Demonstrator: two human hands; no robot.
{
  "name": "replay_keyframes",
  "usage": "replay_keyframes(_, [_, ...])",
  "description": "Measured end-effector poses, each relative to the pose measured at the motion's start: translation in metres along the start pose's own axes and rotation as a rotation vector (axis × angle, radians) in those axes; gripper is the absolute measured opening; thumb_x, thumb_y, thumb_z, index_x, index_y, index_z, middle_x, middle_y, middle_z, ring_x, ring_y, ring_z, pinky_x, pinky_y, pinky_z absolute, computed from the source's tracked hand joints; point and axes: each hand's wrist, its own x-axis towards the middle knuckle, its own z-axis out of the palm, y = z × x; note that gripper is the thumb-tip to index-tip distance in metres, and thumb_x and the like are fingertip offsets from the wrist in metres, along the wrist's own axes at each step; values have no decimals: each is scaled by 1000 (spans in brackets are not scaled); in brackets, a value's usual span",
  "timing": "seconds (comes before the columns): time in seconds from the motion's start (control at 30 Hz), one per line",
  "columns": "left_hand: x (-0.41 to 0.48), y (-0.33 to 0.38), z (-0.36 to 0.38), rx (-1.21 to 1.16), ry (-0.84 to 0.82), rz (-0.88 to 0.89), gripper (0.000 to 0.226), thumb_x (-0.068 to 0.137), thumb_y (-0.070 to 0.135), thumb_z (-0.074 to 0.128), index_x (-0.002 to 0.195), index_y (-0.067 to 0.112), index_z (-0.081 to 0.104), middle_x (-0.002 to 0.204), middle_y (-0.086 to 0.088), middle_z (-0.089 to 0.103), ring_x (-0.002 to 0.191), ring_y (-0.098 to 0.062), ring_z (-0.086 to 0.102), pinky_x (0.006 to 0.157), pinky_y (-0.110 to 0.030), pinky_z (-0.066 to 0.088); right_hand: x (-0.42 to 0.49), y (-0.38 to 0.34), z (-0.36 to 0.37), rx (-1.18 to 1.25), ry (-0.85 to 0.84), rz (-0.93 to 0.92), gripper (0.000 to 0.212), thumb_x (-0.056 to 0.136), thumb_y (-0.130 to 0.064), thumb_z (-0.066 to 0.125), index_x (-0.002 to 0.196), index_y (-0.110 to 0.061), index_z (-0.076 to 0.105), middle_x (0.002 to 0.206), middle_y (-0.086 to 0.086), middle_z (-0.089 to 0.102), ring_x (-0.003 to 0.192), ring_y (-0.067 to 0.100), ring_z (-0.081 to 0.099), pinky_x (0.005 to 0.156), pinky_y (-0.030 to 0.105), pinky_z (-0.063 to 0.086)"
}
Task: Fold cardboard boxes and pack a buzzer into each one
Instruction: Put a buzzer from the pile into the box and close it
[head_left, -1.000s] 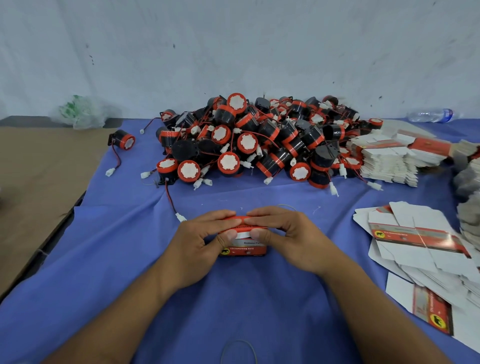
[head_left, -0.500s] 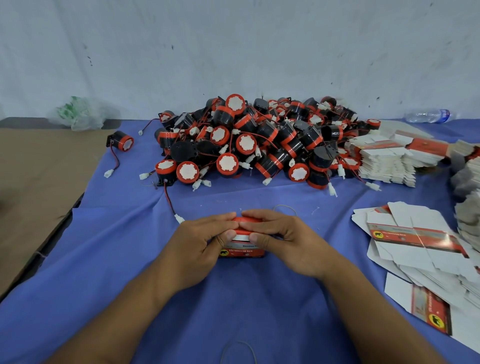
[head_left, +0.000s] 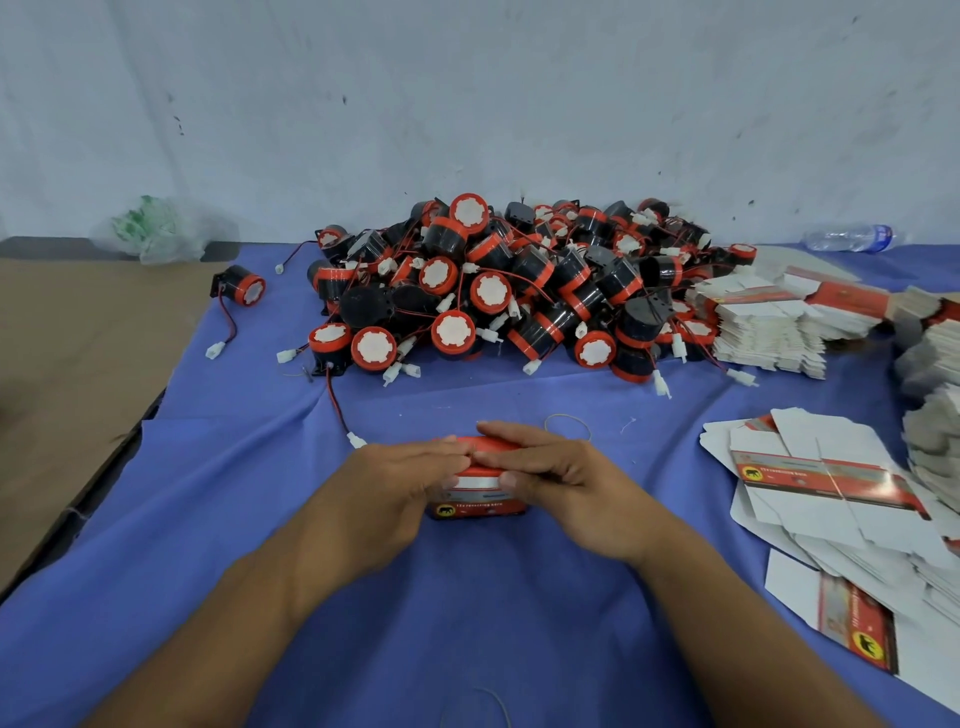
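Observation:
A small red and white folded box (head_left: 475, 506) stands on the blue cloth (head_left: 493, 613) in front of me. My left hand (head_left: 397, 486) grips its left end, fingers over the top and thumb on the front face. My right hand (head_left: 563, 480) grips the right end the same way. Fingertips of both hands meet over the box top. What is inside the box is hidden. A big heap of black and red buzzers (head_left: 519, 291) with red wires lies behind it.
Flat unfolded box blanks (head_left: 831, 499) are spread at the right, with stacked blanks (head_left: 769, 332) beyond them. A lone buzzer (head_left: 244, 286) sits at the far left. A rubber band (head_left: 569, 423) lies behind my right hand. Brown cardboard (head_left: 67, 364) covers the left. A water bottle (head_left: 852, 237) lies by the wall.
Both hands stay on the box. The fingers have flattened over the top flap and the thumbs have shifted on its front face.

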Motion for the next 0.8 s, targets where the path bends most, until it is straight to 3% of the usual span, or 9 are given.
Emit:
replay_keyframes(0.1, [2,2,-1,89,31,97,35,65,-19,66,95,-4,75,98,-13,75,77,-29,74,53,-39,60,2,-1,-2,9,-25,13,38,98,-9,59,115,-41,72,145,-24,48,137,-3,41,113,35,42])
replay_keyframes(0.17, [2,4,-1,106,43,98,37,63,-20,66,94,0,75,95,-9,76,73,-25,74,50,-35,57,2,-3,-5,1,-31,14,32,96,-17,62,114,-41,74,143,-22,51,135,-2,44,111,35,43])
replay_keyframes(0.27, [0,4,2,64,43,42,44,67,-21,65,102,4,75,106,-4,74,86,-24,73,59,-36,59,3,-7,-2,-64,10,-19,16,92,-28,69,104,-36,76,130,-20,56,123,3,54,102,31,49])
replay_keyframes(0.33, [0,5,5,-1,43,23,33,77,-15,64,102,5,74,110,1,72,92,-24,68,69,-37,58,5,-8,5,-166,73,-96,7,89,-25,75,94,-22,70,119,-8,59,110,8,58,94,25,49])
replay_keyframes(0.47, [0,1,11,-166,47,-88,15,90,10,60,97,9,74,119,8,64,122,-10,52,100,-23,42,8,-10,14,-299,120,-176,16,89,-15,74,91,-6,62,110,3,59,103,15,56,92,28,46])
replay_keyframes(0.53, [-2,-3,12,-244,10,-160,13,92,12,64,99,12,74,128,10,62,136,-5,41,109,-25,38,7,-11,13,-277,69,-173,12,92,-15,70,98,-7,63,112,2,59,106,15,55,96,34,45])
replay_keyframes(0.63, [-4,-6,12,-309,-20,-155,23,87,13,73,109,17,74,133,18,59,139,0,37,111,-25,38,4,-9,12,-192,-23,-105,16,98,-23,56,110,-16,63,123,-6,56,120,14,52,105,38,42])
replay_keyframes(0.7, [-4,-6,11,-316,-36,-143,26,85,13,75,111,18,74,135,20,56,140,0,36,112,-25,37,3,-8,12,-63,-17,-14,27,98,-28,48,119,-19,63,135,-11,52,130,10,48,110,34,39])
replay_keyframes(0.8, [-4,-6,11,-280,-36,-125,18,88,10,70,105,14,76,137,15,57,140,-5,37,112,-25,38,4,-5,9,-30,-3,61,20,101,-23,53,119,-26,62,144,-19,43,128,-5,48,104,22,42])
